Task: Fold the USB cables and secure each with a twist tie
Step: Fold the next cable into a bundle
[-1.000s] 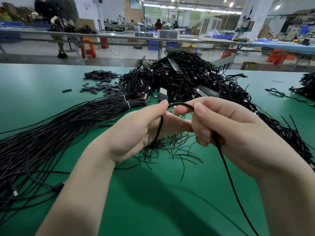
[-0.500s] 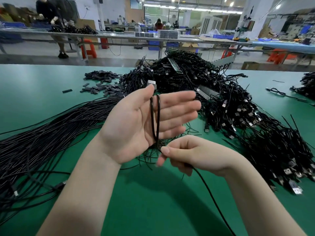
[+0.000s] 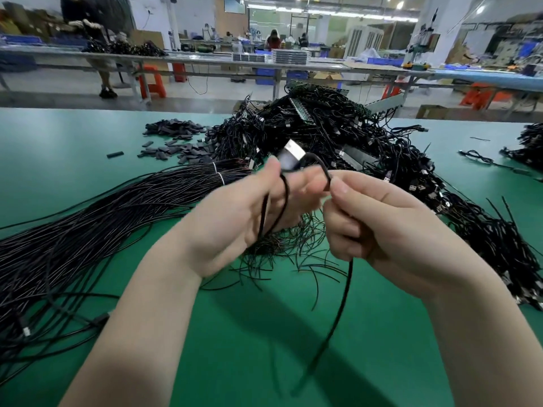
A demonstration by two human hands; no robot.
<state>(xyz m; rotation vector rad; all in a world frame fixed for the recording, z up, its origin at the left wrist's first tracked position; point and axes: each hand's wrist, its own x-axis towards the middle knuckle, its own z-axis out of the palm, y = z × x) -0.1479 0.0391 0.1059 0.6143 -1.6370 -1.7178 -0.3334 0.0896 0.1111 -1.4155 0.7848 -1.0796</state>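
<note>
While raised above green surface (image 3: pixel 88 148): left hand (image 3: pixel 235 218) loosely curled, USB cable (image 3: pixel 340 306) looped across palm. Right hand (image 3: pixel 382 227) pinching same cable.

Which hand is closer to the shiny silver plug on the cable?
Left. The left hand pinches the cable right under the silver plug, its thumb tip touching the plug's base. The right hand grips the cable further along, to the plug's right and lower.

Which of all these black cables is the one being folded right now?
On the green table, ahead of the big tangled pile, two hands meet. The cable loops through the left hand and runs through the right hand. Unlike its neighbours it is lifted off the table, its silver USB plug above the left fingers.
</note>
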